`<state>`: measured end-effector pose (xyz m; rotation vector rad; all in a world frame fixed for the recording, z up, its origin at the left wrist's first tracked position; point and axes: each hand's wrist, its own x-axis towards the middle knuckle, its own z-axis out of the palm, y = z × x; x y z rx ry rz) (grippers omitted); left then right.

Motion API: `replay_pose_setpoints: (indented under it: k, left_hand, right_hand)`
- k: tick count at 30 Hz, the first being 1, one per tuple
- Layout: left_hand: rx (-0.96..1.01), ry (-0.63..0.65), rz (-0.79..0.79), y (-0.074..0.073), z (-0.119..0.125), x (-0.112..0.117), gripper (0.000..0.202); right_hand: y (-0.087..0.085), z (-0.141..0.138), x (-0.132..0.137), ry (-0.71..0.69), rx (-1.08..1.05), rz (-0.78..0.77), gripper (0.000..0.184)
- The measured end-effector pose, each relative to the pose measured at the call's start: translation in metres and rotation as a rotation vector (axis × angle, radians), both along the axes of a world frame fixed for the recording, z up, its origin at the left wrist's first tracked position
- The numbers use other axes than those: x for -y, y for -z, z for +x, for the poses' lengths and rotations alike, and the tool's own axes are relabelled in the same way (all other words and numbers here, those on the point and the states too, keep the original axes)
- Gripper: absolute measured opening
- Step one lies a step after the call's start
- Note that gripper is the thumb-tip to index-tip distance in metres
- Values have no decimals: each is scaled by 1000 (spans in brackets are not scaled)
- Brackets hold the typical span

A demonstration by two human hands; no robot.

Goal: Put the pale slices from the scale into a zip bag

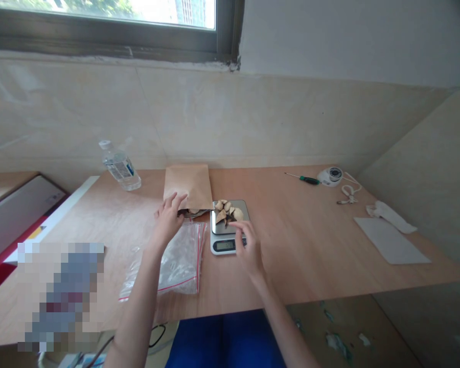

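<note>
A digital kitchen scale [226, 244] stands on the wooden table [302, 240], with a heap of dried, tan-and-dark pieces [226, 212] on its steel plate. My right hand [249, 245] hovers at the scale's right side, fingers spread, with its fingertips near the pieces. My left hand [169, 221] rests at the lower edge of a kraft paper bag [188, 186], fingers apart. A few similar pieces [193, 211] show at the bag's mouth. Below my left hand lies a flat zip-lock plastic bag [172, 260] with red edging.
A plastic water bottle [119, 166] lies behind the paper bag. To the right are a green-handled screwdriver [304, 179], a round white device with cable [331, 176], a white cloth [391, 217] and a grey sheet [391, 240]. A pixelated patch [57, 296] covers the left front.
</note>
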<state>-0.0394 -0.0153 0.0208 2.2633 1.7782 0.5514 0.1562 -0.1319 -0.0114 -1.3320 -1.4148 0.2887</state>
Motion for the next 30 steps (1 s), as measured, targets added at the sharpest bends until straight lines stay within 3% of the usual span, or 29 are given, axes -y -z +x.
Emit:
replay_pose_setpoints:
  k: [5,12,16,20,30]
  left_hand:
    - [63,71,42,18,-12,-30,64]
    - [193,-27,145,5,-27,-37,42]
    - [322,-105,235,-9,-33,-41,31]
    - [402,-105,230,-18,-32,-40,28]
    - [323,-129,275,-17,-28,-35,29]
  right_hand:
    - [-9,-48,-25,-167,126,-156,27]
    - [-7,-95,-75,-100,477,-210,36]
    - [-14,-105,-93,-81,640,-148,36]
    - [-24,-113,-104,-83,794,-93,31]
    - [-35,-112,-114,19,876,-266,25]
